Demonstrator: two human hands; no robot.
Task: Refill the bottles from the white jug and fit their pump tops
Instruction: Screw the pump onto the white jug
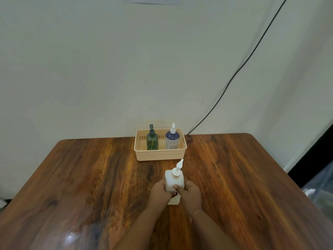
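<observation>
The white bottle (174, 180) stands upright on the worktop (90, 177) at its middle, long axis vertical. Its pump top (177, 167) is already on, with the nozzle pointing far and slightly right. The left hand (159, 193) and right hand (191, 193) flank it about equally near, fingers (187, 183) curled round its sides in a two-handed grip, forearms converging from the near edge. The basket (160, 156) lies straight beyond it, holding the green bottle (152, 140) left and the blue bottle (172, 139) right, so any move there likely means lifting forward over the near wall.
</observation>
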